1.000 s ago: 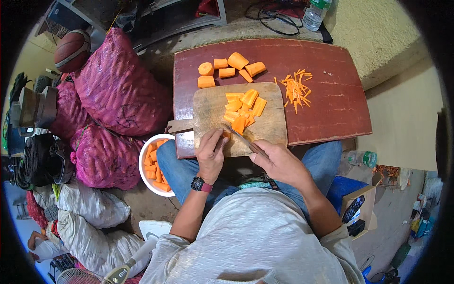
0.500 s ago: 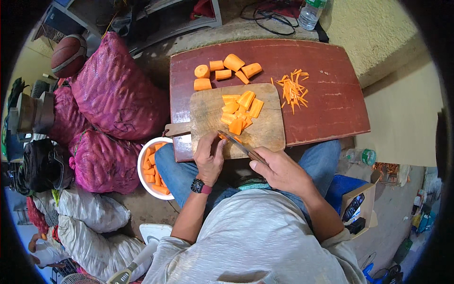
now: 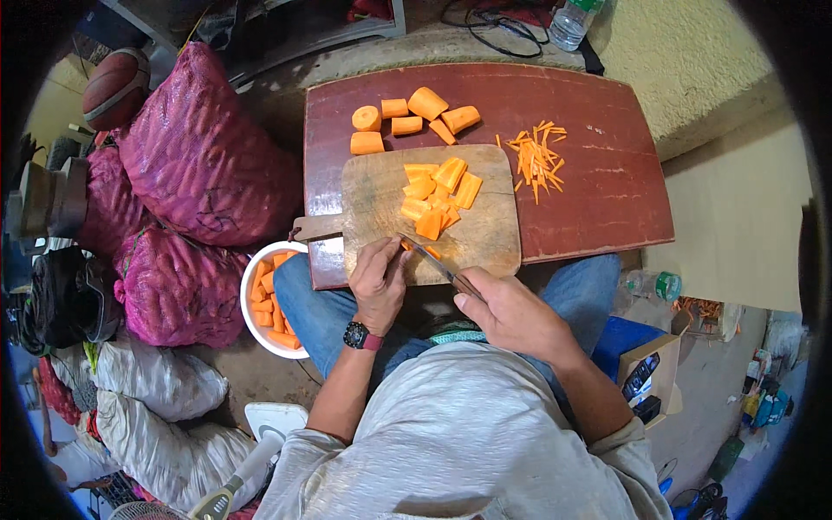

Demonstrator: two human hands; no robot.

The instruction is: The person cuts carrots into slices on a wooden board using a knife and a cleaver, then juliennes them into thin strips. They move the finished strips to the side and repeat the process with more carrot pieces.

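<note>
My right hand (image 3: 511, 314) grips a knife (image 3: 438, 263) by its handle, the blade slanting up and left over the near part of a wooden cutting board (image 3: 373, 195). The fingers of my left hand (image 3: 379, 282) are bent and pinch a small carrot piece (image 3: 407, 246) by the knife's tip; the fingers hide part of it. Just beyond the blade lies a pile of flat carrot slices (image 3: 429, 223). Thick carrot chunks (image 3: 407, 126) rest past the board's far edge, and thin carrot sticks (image 3: 539, 160) form a loose heap to its right.
The board lies on a low reddish table (image 3: 607, 191), over my knees. A white tub (image 3: 249, 303) of cut carrots stands by my left leg. Full pink mesh sacks (image 3: 208, 156) crowd the left side. An open cardboard box (image 3: 667, 377) sits at the right.
The whole view has shifted slightly, so the table and sacks appear a little higher and further left. Both hands keep nearly the same hold and place on the board.
</note>
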